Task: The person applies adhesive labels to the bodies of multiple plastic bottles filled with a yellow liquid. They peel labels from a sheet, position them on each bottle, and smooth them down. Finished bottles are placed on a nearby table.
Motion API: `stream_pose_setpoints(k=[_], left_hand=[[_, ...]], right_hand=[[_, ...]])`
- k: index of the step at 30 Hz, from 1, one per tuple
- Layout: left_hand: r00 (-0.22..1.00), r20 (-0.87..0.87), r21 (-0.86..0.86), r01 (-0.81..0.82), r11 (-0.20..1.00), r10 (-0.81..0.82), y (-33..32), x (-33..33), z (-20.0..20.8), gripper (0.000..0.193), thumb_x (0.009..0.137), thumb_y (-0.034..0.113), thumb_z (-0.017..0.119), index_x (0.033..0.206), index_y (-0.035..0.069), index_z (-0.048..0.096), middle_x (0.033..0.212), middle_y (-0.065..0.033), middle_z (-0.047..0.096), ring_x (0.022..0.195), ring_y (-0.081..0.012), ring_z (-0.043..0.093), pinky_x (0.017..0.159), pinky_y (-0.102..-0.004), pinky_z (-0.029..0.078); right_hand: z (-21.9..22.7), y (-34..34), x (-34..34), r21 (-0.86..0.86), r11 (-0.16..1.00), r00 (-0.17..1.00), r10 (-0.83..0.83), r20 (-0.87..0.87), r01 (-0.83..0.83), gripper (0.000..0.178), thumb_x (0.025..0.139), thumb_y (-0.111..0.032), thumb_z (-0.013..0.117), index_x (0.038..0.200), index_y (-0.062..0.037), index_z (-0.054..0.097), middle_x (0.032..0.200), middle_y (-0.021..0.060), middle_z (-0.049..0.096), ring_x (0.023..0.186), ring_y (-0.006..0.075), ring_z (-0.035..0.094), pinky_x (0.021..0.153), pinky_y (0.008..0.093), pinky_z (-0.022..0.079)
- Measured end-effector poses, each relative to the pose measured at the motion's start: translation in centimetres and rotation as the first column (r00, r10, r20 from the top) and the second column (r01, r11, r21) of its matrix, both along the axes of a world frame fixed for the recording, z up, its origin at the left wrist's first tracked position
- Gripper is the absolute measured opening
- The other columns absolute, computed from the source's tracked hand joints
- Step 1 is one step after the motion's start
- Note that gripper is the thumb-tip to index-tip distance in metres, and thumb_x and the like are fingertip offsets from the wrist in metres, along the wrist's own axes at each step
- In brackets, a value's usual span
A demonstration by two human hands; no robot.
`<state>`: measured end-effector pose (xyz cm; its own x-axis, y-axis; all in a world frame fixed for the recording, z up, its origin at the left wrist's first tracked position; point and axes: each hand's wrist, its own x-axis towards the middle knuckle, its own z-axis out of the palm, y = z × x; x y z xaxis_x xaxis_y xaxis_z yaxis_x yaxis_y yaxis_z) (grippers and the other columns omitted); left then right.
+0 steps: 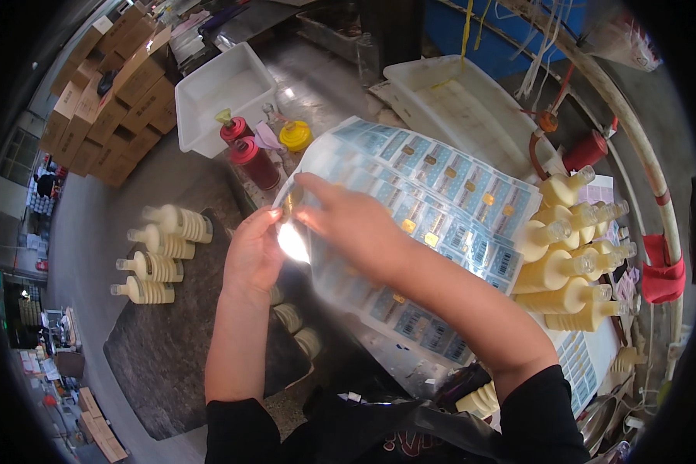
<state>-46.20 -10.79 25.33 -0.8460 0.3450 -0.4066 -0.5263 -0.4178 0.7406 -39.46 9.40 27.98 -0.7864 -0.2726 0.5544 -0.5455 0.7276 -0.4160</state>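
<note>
A large sheet of blue-and-white labels [460,182] with gold patches and barcodes is raised in front of me, its left edge curling up. At that edge my left hand [254,251] is closed, pinching the sheet between thumb and fingers. My right hand [356,228] reaches across the front of the sheet, its thumb and index finger at the same edge, close to the left fingertips. A small gold strip [288,203] shows between the two hands, with a bright glare below it. The right hand is slightly smeared and covers part of the labels.
Cream ribbed bottles with clear necks [568,267] lie stacked at right; several more [151,267] lie on a dark board [155,356] at left. Behind stand red bottles [254,162], a yellow container [295,136] and white tubs [224,97]. A curved pipe [630,100] runs along the right.
</note>
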Motion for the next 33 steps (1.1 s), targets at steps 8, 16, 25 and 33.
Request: stream_pose_setpoints(k=[8,16,25,33], left_hand=[[0.990,-0.099,-0.340,-0.131,0.931,0.103,-2.6,-0.5,-0.4,0.018,0.095,0.007,0.061,0.109,-0.003,0.066,0.102,-0.0076,0.069,0.097,-0.0202,0.066,0.088,-0.0336,0.052],[0.716,-0.265,-0.825,0.179,0.536,-0.646,3.1,1.7,4.0,0.044,0.106,0.033,0.053,0.141,0.006,0.055,0.111,-0.0087,0.067,0.089,-0.0156,0.062,0.080,-0.0293,0.051],[0.419,0.049,-0.972,0.228,0.054,-0.906,7.7,-0.2,4.0,0.086,0.079,0.024,0.080,0.151,-0.003,0.040,0.125,-0.0193,0.065,0.110,-0.0224,0.064,0.093,-0.0344,0.051],[0.453,-0.149,-0.856,0.387,0.344,-0.879,6.2,-1.2,3.5,0.056,0.094,0.006,0.062,0.147,-0.002,0.048,0.132,-0.0082,0.062,0.119,-0.0174,0.057,0.105,-0.0319,0.044]], right_hand=[[-0.1,3.2,3.7,0.157,0.987,0.985,-0.065,0.159,0.039,0.031,0.078,-0.012,0.064,0.108,-0.0027,0.063,0.136,0.0196,0.056,0.097,0.0345,0.067,0.079,0.0434,0.056],[1.6,2.4,9.2,-0.344,0.939,0.907,0.134,0.399,0.013,0.027,0.089,-0.020,0.067,0.105,0.0018,0.060,0.100,0.0223,0.061,0.074,0.0352,0.065,0.059,0.0438,0.053],[0.7,0.6,13.0,0.359,0.928,0.967,-0.001,-0.254,0.095,0.046,0.087,-0.014,0.062,0.133,-0.0081,0.062,0.135,0.0129,0.059,0.088,0.0191,0.062,0.069,0.0319,0.056],[5.2,11.1,23.5,0.143,0.986,0.988,-0.067,-0.140,0.087,0.036,0.078,-0.016,0.065,0.109,0.0019,0.069,0.110,0.0173,0.067,0.066,0.0175,0.065,0.051,0.0272,0.051]])
